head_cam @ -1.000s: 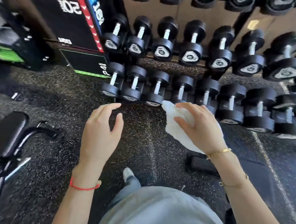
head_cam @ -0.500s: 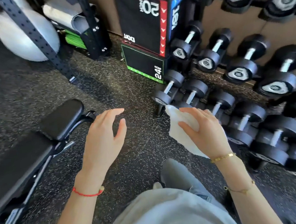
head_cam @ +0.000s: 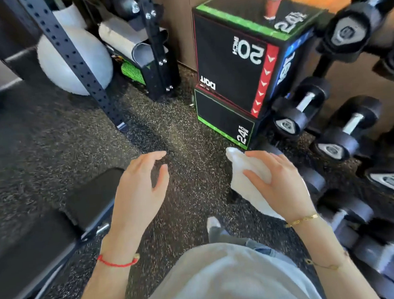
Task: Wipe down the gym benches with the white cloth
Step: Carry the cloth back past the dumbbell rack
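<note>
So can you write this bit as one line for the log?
right hand: holds white cloth | left hand: open, empty | bench: not touched yet

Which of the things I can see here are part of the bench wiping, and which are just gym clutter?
Part of the job: white cloth held in the right hand; black bench at lower left; left hand, holding nothing.

Just lying about: dumbbells, stacked jump boxes, red cup, grey ball, rolled mats.

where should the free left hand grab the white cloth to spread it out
By the loose tail hanging below the right hand. The white cloth is bunched under those fingers, so the open left hand should come across from the left and pinch that free lower edge.
</note>
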The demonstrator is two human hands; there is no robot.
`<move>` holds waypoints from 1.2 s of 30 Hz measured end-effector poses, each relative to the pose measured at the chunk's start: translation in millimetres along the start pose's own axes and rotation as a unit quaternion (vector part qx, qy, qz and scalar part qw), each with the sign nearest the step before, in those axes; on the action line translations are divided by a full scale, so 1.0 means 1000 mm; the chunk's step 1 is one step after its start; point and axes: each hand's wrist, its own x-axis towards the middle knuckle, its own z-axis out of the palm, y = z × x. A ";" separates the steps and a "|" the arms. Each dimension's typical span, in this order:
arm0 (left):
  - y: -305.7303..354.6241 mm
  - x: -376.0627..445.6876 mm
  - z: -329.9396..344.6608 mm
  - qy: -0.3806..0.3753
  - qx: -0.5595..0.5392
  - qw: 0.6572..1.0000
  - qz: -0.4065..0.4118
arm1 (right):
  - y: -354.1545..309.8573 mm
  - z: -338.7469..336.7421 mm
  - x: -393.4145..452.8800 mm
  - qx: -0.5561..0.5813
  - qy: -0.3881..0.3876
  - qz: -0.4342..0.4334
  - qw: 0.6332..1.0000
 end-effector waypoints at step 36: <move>-0.135 0.751 0.055 -0.118 -0.021 0.976 0.180 | -0.027 0.129 0.658 -0.033 0.134 0.130 0.982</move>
